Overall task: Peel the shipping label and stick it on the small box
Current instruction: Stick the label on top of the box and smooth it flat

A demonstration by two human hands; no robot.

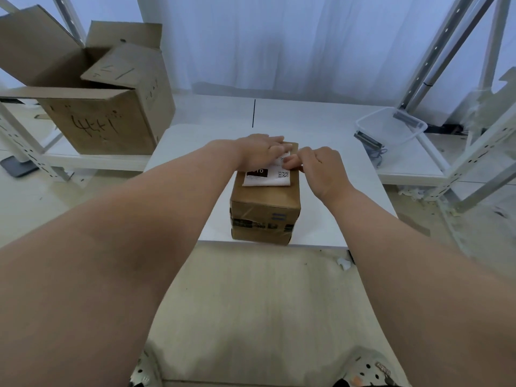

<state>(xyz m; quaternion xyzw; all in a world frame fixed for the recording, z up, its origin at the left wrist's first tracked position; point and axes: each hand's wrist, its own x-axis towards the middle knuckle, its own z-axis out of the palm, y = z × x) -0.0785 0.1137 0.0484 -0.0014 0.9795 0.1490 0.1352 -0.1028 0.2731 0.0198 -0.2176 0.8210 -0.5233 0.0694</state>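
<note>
**Pressing the label down onto the box top**

Well into the sticking step, by the look of it. Peeling judged done, with no backing sheet to be seen. Standing near the front edge of the white tabletop (335,141): the small box (265,216), brown card with tape round it. Lying on its top face: the shipping label (265,178), near part with the black block and QR code uncovered, far part hidden under the hands.

Left hand (258,152): laid flat across the label's far half, fingers straight and close together, gripping nothing, pressing down. Right hand (315,166): fingers curled in, thumb and fingertips at the label's far right corner, touching the paper. Impossible to tell whether pinching that corner or merely pushing it flat.

Next, probably: smooth from the middle toward the near edge and both near corners, with flat fingers and steady pressure, so as to leave no bubble or lifted corner. Worth keeping one hand on the box against sliding, given its nearness to the tabletop's front edge. If indeed pinched up, lower that far right corner last, without creasing.

Off to the sides and not in play: a large open carton (106,118) on a shelf at the left, a clear plastic tub (391,127) at the right.
</note>
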